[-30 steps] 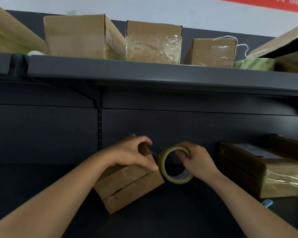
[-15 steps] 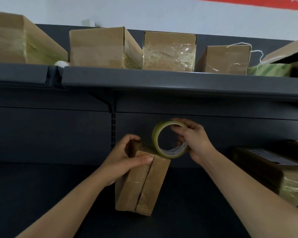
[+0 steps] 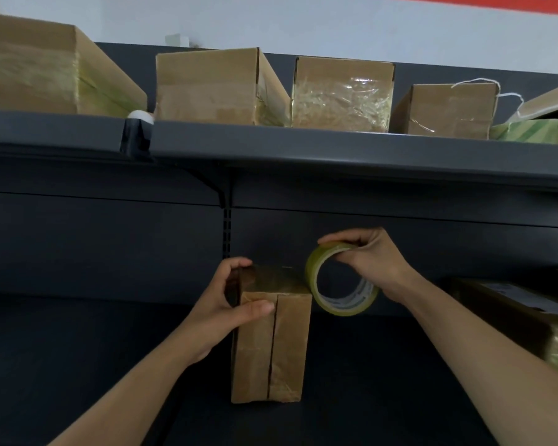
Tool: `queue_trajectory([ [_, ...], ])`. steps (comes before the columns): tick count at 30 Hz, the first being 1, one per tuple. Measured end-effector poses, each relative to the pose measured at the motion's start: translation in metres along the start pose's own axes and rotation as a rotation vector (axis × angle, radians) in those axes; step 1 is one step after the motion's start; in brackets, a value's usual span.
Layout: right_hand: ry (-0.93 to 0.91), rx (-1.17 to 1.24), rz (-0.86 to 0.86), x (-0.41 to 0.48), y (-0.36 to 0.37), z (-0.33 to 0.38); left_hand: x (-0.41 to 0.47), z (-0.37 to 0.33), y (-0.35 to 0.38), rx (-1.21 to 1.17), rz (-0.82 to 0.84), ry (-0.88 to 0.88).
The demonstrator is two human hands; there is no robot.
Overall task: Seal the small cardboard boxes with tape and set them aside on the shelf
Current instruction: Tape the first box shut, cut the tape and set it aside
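The small cardboard box (image 3: 271, 346) stands on end over the dark lower shelf (image 3: 78, 365), long axis vertical, its flap seam running top to bottom toward the camera. The left hand (image 3: 219, 304) grips its upper left edge, thumb across the front. The right hand (image 3: 374, 262) pinches the top of the roll of clear tape (image 3: 310, 275), which touches the box's upper right corner
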State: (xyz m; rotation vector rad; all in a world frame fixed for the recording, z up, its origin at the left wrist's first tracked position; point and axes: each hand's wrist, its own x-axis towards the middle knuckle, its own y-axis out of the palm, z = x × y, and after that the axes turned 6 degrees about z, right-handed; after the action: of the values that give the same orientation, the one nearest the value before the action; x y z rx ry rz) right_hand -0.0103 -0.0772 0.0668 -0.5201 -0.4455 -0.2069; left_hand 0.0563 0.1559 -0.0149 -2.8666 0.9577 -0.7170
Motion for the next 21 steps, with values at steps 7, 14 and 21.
queue_trajectory([
  [7, -0.027, -0.036, 0.031, -0.002, 0.003, -0.004, -0.003, 0.002, -0.006, 0.000, 0.026, -0.001],
  [14, -0.011, 0.005, 0.034, -0.010, 0.009, -0.017, -0.004, 0.002, -0.008, 0.027, 0.046, -0.007],
  [21, -0.021, 0.027, 0.012, -0.015, 0.017, -0.025, -0.005, 0.002, -0.013, 0.152, 0.102, -0.058],
])
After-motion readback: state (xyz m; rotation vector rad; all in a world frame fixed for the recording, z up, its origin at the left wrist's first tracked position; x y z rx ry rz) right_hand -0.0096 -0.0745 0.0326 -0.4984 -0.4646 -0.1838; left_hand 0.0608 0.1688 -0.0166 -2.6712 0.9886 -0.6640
